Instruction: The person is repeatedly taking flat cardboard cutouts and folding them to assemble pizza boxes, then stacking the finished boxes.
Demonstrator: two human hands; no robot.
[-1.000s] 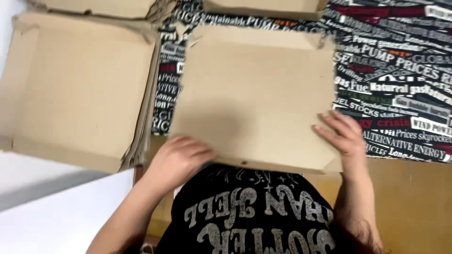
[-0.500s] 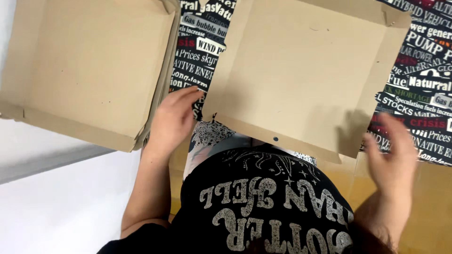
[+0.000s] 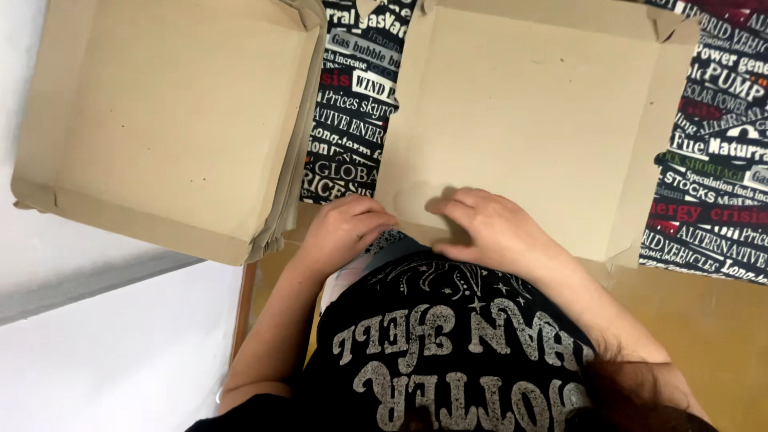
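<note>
Two hands at the near edge of a cardboard box

Left hand (image 3: 346, 232) and right hand (image 3: 488, 228) press half-curled on the box (image 3: 528, 120)'s near edge, gripping nothing; a box stack (image 3: 172, 120) overhangs the table's left edge.

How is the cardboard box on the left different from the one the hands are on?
The left box sits on top of a stack of more boxes and no hand touches it; the right box lies alone on the printed cloth, with the left hand and right hand at its near edge. The left box hangs past the table edge; the right box lies on the table. Both are plain brown, shallow, open and empty.
</note>
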